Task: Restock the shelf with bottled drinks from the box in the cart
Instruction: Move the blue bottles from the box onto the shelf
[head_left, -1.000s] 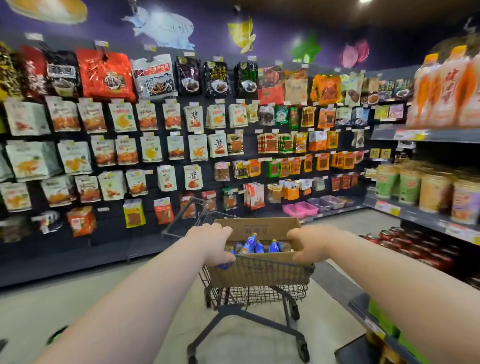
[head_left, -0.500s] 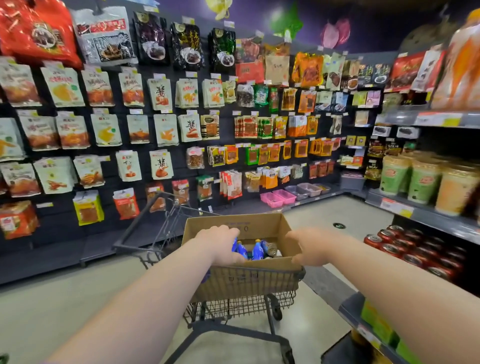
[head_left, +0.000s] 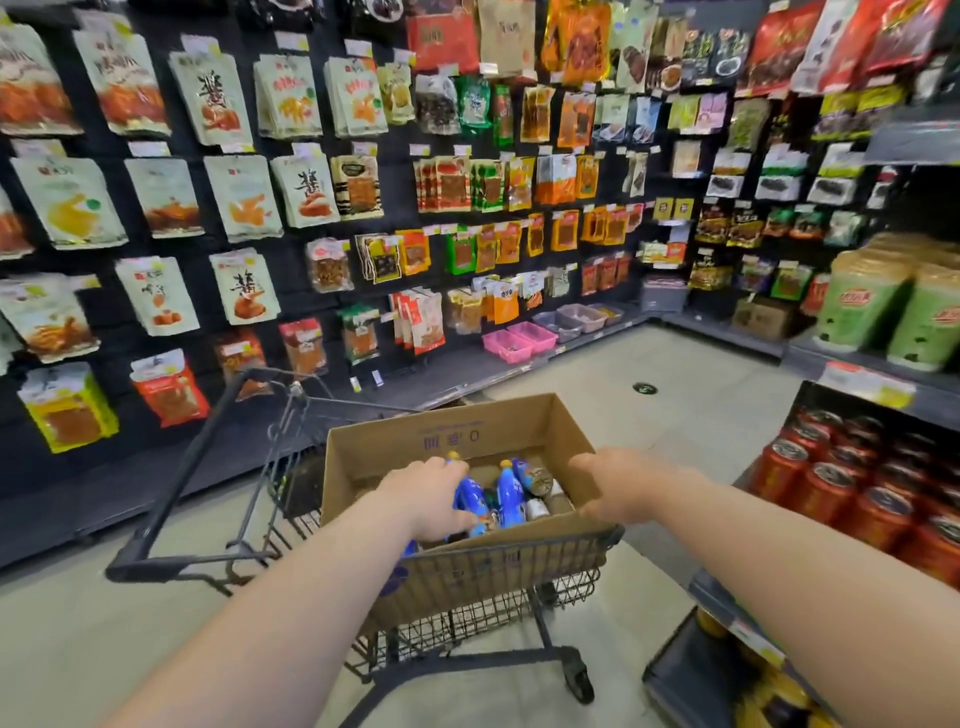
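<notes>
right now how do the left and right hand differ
The left hand reaches inside the box, its fingers curled on a blue bottle. The right hand is at the box's right wall, on no bottle. Both are bare, backs up, over the cart.

There is just one view. The camera sits on the person's head and looks forward and down along both arms. The cardboard box (head_left: 452, 431) in the shopping cart (head_left: 519, 608) is close, right below. The wall of hanging snack packs (head_left: 311, 192) is farther off, ahead and left. Red cans (head_left: 826, 488) sit near the right edge.
</notes>
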